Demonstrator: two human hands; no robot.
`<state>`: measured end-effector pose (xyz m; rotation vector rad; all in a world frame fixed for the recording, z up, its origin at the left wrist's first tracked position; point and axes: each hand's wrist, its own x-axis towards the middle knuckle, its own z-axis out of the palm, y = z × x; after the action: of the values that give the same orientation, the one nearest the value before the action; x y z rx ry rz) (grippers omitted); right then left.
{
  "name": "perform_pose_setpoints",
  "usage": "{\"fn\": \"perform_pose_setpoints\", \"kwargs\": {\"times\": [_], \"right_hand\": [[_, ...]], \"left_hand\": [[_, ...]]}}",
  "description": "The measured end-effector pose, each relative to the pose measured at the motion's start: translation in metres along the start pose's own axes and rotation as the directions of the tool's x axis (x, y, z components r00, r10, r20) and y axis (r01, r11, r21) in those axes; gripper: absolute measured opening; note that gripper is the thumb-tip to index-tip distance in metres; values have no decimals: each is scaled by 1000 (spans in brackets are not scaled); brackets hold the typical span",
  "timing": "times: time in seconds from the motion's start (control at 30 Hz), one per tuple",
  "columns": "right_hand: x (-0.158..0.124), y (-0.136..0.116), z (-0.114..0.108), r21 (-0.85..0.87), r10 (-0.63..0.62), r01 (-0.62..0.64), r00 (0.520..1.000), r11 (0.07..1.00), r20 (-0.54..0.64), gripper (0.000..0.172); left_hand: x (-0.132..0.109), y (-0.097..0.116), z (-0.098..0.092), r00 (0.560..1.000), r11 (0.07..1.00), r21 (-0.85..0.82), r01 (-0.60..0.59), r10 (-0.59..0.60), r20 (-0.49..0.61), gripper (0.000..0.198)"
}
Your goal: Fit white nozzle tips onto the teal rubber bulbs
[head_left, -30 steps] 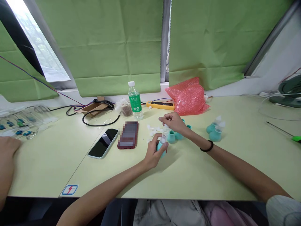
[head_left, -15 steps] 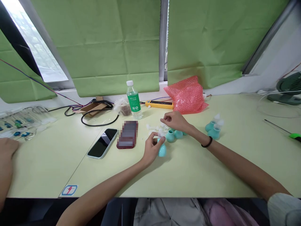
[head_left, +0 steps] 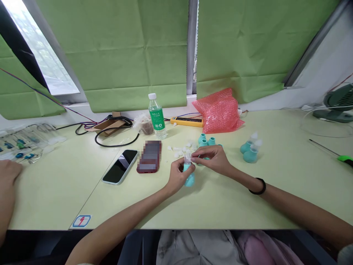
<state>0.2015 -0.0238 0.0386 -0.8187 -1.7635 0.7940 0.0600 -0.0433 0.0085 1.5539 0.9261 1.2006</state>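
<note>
My left hand (head_left: 178,176) is closed around a small teal bulb bottle (head_left: 189,180) with a clear tubular top, held upright just above the table. Fingers pinched together, my right hand (head_left: 211,157) is beside the bottle's clear top; whatever is between its fingertips is too small to make out. Behind the hands lie several small white caps (head_left: 180,151). Several open teal bulbs (head_left: 203,141) stand past my right hand, which partly hides them. Off to the right are two teal bulbs (head_left: 250,155) fitted with clear tops and white tips.
A phone (head_left: 120,167) and a dark red phone (head_left: 149,157) lie left of my hands. Behind stand a water bottle (head_left: 157,119), a yellow power strip (head_left: 186,122) and a red bubble-wrap bag (head_left: 220,112). A screwdriver (head_left: 328,149) lies far right; another person's hand (head_left: 9,173) rests far left.
My right hand has come back from the pile of white caps to the top of the bottle in my left hand. The open teal bulbs behind are more exposed.
</note>
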Motion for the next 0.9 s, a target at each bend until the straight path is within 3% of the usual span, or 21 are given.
{"fn": "perform_pose_setpoints", "kwargs": {"times": [0.13, 0.3, 0.43, 0.7, 0.9], "right_hand": [[-3, -3, 3, -17, -72, 73, 997, 997, 17, 9], [-12, -1, 11, 35, 0, 0, 1000, 999, -10, 9], [-17, -1, 18, 132, 68, -59, 996, 989, -65, 13], [-22, -4, 25, 170, 94, -68, 984, 983, -152, 14], [-21, -5, 24, 312, 168, -127, 980, 941, -108, 17]], "left_hand": [[0, -4, 0, 1000, 999, 28, -20, 21, -20, 17], [-1, -4, 1, 986, 977, 203, -65, 95, -139, 18], [-2, -3, 0, 980, 932, 346, -113, 161, -114, 15], [-1, -6, -1, 971, 815, 561, -149, 228, -74, 15], [-1, -7, -2, 961, 746, 642, -176, 272, -53, 15]]}}
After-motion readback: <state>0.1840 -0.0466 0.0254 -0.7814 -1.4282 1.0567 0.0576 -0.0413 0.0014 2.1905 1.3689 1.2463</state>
